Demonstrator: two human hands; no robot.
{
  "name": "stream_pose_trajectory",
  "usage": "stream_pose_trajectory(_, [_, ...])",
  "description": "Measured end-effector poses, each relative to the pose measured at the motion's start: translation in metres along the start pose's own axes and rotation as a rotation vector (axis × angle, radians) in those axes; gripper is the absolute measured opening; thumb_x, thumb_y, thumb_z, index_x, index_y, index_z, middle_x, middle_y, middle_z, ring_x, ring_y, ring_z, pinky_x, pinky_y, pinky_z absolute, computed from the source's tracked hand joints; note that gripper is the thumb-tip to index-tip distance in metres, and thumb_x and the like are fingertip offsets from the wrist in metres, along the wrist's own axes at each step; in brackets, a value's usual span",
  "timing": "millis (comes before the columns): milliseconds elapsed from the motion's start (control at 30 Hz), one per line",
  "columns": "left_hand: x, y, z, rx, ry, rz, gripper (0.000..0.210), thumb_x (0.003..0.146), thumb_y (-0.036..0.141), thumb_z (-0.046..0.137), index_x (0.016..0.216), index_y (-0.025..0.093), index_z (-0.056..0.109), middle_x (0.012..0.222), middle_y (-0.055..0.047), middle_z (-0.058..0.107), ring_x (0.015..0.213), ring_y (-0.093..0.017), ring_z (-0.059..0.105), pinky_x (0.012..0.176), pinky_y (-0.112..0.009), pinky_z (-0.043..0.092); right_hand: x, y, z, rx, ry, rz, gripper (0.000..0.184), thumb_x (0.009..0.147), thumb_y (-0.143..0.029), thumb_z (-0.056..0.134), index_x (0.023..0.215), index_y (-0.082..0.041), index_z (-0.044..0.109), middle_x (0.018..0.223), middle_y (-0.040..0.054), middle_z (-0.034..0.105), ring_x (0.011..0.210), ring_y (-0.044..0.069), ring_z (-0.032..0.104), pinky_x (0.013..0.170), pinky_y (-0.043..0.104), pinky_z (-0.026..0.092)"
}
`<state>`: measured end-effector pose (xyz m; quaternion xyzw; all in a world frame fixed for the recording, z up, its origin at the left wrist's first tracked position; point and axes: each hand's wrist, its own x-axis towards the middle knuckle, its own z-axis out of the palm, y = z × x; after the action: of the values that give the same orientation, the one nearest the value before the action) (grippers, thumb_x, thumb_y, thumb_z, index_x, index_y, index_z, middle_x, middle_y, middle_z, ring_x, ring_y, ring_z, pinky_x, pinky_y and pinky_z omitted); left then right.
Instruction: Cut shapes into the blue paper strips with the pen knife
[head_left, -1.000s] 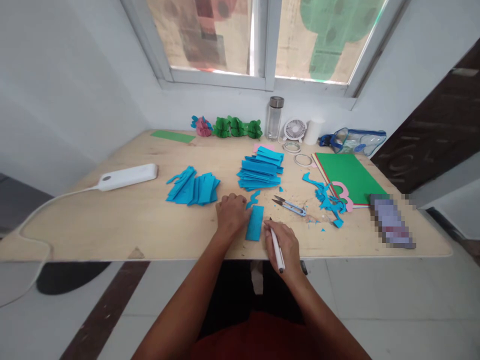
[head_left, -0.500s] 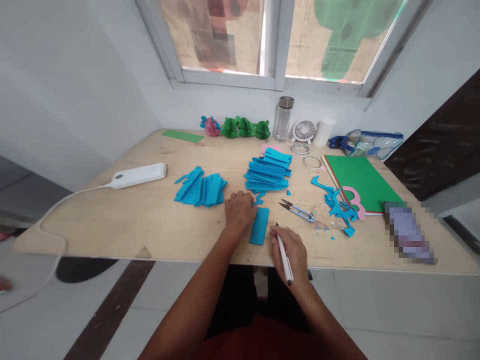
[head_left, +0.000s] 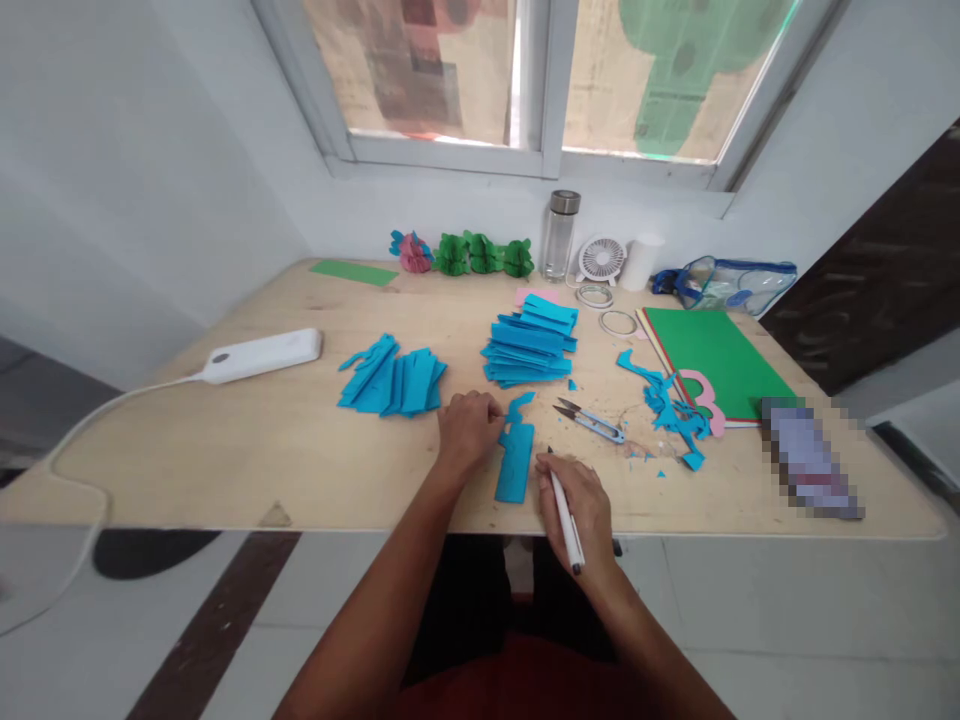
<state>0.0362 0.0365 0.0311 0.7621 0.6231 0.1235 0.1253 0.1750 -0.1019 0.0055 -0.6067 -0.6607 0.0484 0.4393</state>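
- Currently, the left hand (head_left: 469, 430) rests on the counter (head_left: 360, 480) with its fingers curled beside a wavy blue cutout (head_left: 520, 405); whether it pinches the cutout's edge or only presses on it, I cannot tell.
- The right hand (head_left: 589, 500) pinches a white pen (head_left: 564, 515) between thumb and fingers, its dark tip pointing away from the body, just right of a blue paper strip (head_left: 514, 470).
- That strip lies flat between the two hands, and the cutout seems to overlap its far end, close to the left fingertips.
- Judging by this, the step in hand is laying the cutout against the strip, with the pen ready for marking.
- The next move seems to call for the left hand to square and steady both papers, so the right can bring the tip to an edge without shifting them.
- Beyond the right hand lie the snips (head_left: 592, 422); beyond the left, a blue stack (head_left: 529, 345), and farther to its left, another blue pile (head_left: 397, 380).
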Motion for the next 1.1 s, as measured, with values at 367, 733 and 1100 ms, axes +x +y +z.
stream_pose_trajectory(367, [-0.065,0.025,-0.007,-0.13,0.402,0.349,0.014,0.09,0.016,0.057,0.077,0.019,0.063,0.077,-0.003,0.07,0.084,-0.022,0.062,0.088,-0.037,0.041,0.004,-0.009,0.001,0.52,0.081,0.396,0.032,0.092,-0.032,0.054,0.12,-0.02,0.063,0.109,0.0084,0.075,0.101,0.022,0.07,0.088,0.035,0.055])
stream_pose_trajectory(733, [-0.094,0.046,0.011,-0.254,0.66,0.622,0.01,0.093,0.012,0.053,0.087,0.018,0.058,0.079,-0.004,0.068,0.086,-0.022,0.06,0.081,-0.036,0.045,0.015,-0.016,0.005,0.896,0.16,0.712,0.032,0.078,-0.043,0.068,0.101,-0.019,0.067,0.083,0.0014,0.07,0.079,0.018,0.065,0.072,0.028,0.052])
stream_pose_trajectory(1100, [-0.1,0.011,0.007,-0.061,0.333,0.479,0.017,0.086,0.029,0.063,0.098,0.018,0.059,0.089,-0.009,0.066,0.085,-0.027,0.058,0.074,-0.04,0.047,0.022,-0.011,-0.012,0.798,0.272,0.722,0.026,0.076,-0.043,0.07,0.088,-0.02,0.068,0.073,0.0022,0.073,0.077,0.02,0.068,0.075,0.031,0.052])
